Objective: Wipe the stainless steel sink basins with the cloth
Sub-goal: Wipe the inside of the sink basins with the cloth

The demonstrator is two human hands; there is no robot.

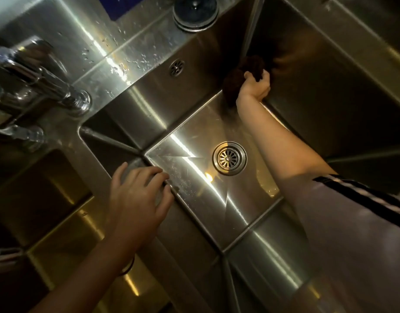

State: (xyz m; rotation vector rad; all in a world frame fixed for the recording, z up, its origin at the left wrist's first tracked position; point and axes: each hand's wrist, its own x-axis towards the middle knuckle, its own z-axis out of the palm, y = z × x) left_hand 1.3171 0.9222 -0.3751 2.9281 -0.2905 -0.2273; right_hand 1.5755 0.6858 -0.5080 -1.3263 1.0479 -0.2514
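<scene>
A stainless steel sink basin (pixel 194 136) fills the middle of the head view, with a round drain (pixel 229 158) in its floor. My right hand (pixel 255 85) grips a dark brown cloth (pixel 236 80) and holds it against the basin's far corner, where two walls meet. My left hand (pixel 138 197) rests on the divider (pixel 108 168) between this basin and a second basin (pixel 41 199) at the lower left, its fingers spread and slightly bent over the edge.
A chrome tap (pixel 43 84) rises at the left over the wet ledge. A round strainer plug (pixel 195 13) lies on the ledge at the top. An overflow grille (pixel 176 67) sits in the basin's back wall.
</scene>
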